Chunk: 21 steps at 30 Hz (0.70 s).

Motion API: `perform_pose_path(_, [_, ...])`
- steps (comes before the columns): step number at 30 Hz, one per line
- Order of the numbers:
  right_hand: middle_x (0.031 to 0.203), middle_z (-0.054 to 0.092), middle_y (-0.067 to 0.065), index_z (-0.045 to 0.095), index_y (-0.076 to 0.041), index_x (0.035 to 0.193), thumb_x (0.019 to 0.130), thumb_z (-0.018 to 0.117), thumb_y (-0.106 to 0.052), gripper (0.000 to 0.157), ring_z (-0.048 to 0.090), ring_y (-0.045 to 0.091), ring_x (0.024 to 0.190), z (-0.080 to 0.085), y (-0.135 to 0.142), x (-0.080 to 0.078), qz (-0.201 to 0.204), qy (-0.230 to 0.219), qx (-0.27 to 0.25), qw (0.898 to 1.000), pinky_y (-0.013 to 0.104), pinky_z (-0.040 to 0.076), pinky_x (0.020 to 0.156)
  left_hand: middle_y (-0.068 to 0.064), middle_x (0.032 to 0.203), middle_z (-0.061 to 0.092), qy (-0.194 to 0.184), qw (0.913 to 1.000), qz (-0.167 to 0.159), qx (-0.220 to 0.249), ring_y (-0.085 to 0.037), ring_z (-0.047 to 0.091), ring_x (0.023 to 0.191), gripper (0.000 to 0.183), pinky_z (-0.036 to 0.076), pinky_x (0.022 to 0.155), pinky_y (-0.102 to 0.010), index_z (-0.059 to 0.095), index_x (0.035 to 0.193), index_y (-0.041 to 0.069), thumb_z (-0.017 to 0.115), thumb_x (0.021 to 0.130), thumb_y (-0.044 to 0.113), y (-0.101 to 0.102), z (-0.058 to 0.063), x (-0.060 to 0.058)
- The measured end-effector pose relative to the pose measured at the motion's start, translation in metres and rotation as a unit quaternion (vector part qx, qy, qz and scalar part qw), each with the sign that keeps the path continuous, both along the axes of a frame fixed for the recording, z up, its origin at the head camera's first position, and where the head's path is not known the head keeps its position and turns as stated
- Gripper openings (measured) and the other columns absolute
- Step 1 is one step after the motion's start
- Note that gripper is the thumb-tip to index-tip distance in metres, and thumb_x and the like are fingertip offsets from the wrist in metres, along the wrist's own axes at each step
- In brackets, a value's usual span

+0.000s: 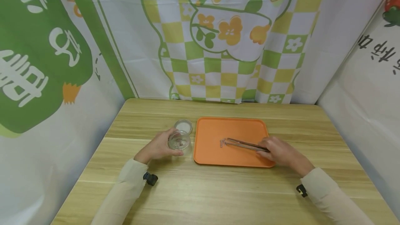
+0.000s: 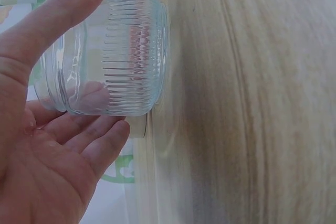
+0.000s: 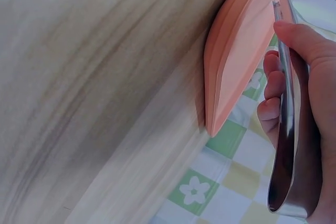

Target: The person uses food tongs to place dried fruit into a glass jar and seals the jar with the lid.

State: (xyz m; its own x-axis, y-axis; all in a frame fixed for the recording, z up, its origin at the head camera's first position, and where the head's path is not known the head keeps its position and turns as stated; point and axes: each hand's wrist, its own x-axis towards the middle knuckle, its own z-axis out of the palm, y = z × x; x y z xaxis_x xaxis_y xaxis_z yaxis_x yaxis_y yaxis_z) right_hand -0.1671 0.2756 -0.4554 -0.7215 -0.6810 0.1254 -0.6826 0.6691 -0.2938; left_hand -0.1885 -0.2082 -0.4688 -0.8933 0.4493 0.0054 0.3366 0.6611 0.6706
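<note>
L hand (image 1: 160, 145), thumb (image 2: 65, 17) opp. fingers (image 2: 107, 148), grips a glass jar (image 1: 179, 140) just off the 9 o'clock edge of the orange tray (image 1: 215, 126), & R hand (image 1: 278, 152), forearm (image 1: 334, 193) in from approx. 4, pinches metal tongs (image 1: 247, 144) aimed at 9 toward small bits (image 1: 221, 143).

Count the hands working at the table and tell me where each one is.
2. The left hand grips the glass jar, left of the orange tray; the right hand holds metal tongs at the tray's right edge.
</note>
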Motion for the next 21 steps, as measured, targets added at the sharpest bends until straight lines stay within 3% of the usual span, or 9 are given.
perform_pose_path(7, [0.078,0.061,-0.01,0.072,-0.019,0.086,0.099,0.076,-0.021,0.013,0.047,0.0,0.067,0.002,0.0003,-0.0004,-0.008,-0.019,0.001,1.0,0.022,0.043,0.059,-0.014,0.134,0.069,-0.002,1.0,-0.001,0.004,-0.032,0.064,0.124,0.083,0.051,0.105,-0.055,0.055,0.143,0.007,0.095,0.077,0.038,0.0007,0.0007,0.0])
perform_pose_path(13, [0.078,0.063,-0.009,0.07,-0.018,0.084,0.097,0.077,-0.017,0.016,0.048,-0.003,0.065,0.0006,-0.0041,0.001,0.004,-0.022,-0.016,1.0,0.02,0.045,0.057,-0.015,0.136,0.068,-0.005,1.0,0.004,-0.003,-0.034,0.063,0.126,0.084,0.05,0.106,-0.056,0.055,0.144,0.007,0.095,0.078,0.04,0.001,0.0012,0.0011])
perform_pose_path(21, [0.076,0.06,-0.009,0.069,-0.017,0.082,0.097,0.077,-0.014,0.018,0.046,-0.002,0.064,-0.003,-0.0057,-0.0001,0.013,-0.001,-0.012,1.0,0.019,0.043,0.056,-0.014,0.135,0.068,-0.007,0.9999,0.008,-0.005,-0.033,0.063,0.126,0.083,0.05,0.107,-0.055,0.055,0.144,0.009,0.095,0.078,0.04,0.0012,0.0007,0.001])
